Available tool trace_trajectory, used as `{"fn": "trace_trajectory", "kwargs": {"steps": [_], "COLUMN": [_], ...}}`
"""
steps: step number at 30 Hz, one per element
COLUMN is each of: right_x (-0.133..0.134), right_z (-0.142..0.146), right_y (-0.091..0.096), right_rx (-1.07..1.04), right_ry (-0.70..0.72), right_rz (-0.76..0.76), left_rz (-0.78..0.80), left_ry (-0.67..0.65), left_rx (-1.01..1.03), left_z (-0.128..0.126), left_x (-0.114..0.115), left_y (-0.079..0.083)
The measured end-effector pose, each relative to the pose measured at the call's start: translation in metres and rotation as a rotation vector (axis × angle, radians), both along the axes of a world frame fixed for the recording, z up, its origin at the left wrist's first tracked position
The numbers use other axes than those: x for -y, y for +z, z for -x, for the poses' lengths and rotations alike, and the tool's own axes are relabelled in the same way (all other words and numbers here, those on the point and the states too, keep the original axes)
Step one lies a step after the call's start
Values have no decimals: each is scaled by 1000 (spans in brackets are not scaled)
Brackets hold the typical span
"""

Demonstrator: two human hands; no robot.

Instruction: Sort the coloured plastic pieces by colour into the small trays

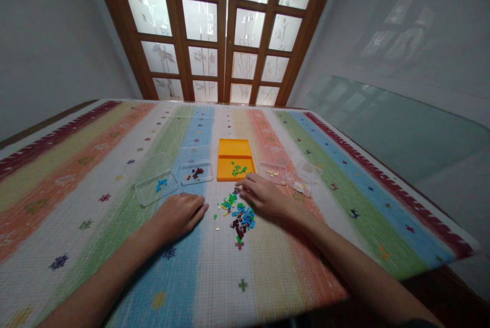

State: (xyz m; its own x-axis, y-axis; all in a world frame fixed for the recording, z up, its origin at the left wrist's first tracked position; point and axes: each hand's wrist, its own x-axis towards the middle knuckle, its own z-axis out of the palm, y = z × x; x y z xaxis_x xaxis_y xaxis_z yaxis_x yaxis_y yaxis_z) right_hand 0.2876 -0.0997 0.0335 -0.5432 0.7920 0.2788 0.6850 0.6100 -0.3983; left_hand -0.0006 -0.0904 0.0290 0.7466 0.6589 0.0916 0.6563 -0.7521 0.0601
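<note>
A loose pile of small building bricks (242,215) in blue, green, dark brown and pale yellow lies on the tablecloth between my hands. My left hand (184,213) rests on the cloth left of the pile, its fingers curled in and the thumb alongside. Just past the pile's far right side is my right hand (260,192), fingers bent and tips close together by the near edge of the orange box (235,148). Whatever those fingertips hold is too small to make out. Several green bricks (239,170) lie in the open orange box.
Clear plastic boxes flank the orange one. Blue bricks (161,184) lie in the far-left box, dark brown bricks (197,172) in the nearer left one. To the right, pale bricks (272,173) sit in one box, yellowish bricks (300,185) in another. Glazed doors (224,31) stand beyond.
</note>
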Motion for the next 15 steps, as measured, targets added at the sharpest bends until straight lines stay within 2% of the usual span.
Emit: {"fn": "trace_trajectory", "kwargs": {"steps": [5,9,15], "right_x": [-3,0,3], "right_z": [-2,-3,-6], "right_y": [-2,0,2], "right_rx": [94,44,-36], "right_ry": [29,33,76], "right_rz": [-1,18,60], "left_rz": [1,4,1], "left_ry": [-3,-11,-6], "left_rx": [16,88,79], "left_z": [0,0,1], "left_x": [1,0,-1], "left_y": [1,0,-1]}}
